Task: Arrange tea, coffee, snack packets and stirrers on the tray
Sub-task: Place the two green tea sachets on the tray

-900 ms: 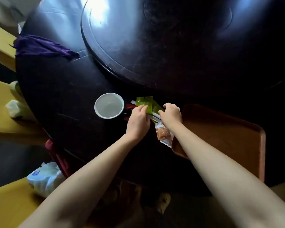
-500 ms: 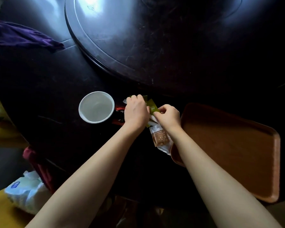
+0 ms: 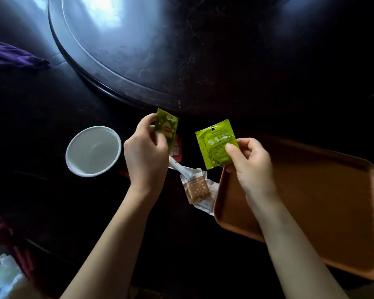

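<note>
Head view: two green tea packets lifted clear of the dark table point(image 3: 52, 117), one per hand. Left hand point(image 3: 146, 156) pinching the front-facing tea sachet point(image 3: 166, 128) between thumb and fingertips, held upright above a red packet point(image 3: 177, 147) lying flat below. Right hand point(image 3: 249, 160) clamping the back-facing tea sachet point(image 3: 216, 144) by its lower right corner, thumb on the printed side, just over the near-left corner of the brown tray point(image 3: 333, 190), which looks bare so far. Still on the table between the hands: a white wrapped stirrer point(image 3: 178, 168) and a clear snack packet point(image 3: 195, 189) with a brown biscuit inside, touching or nearly touching the tray's left rim. White cup point(image 3: 93, 151) well to the left, out of the way. Likely step: first placement of the tea. Best done by lowering the right sachet flat into a far corner of the tray rather than the near one, leaving room for coffee, snacks and stirrers in rows. Worth turning the right sachet printed-front up to match the left, then laying the second beside it, edges parallel, not overlapping. Light, thin foil, so likely to slide on the smooth tray; better set down and released than dropped. Care needed with the right forearm over the tray rim, to avoid nudging the tray against the snack packet.
</note>
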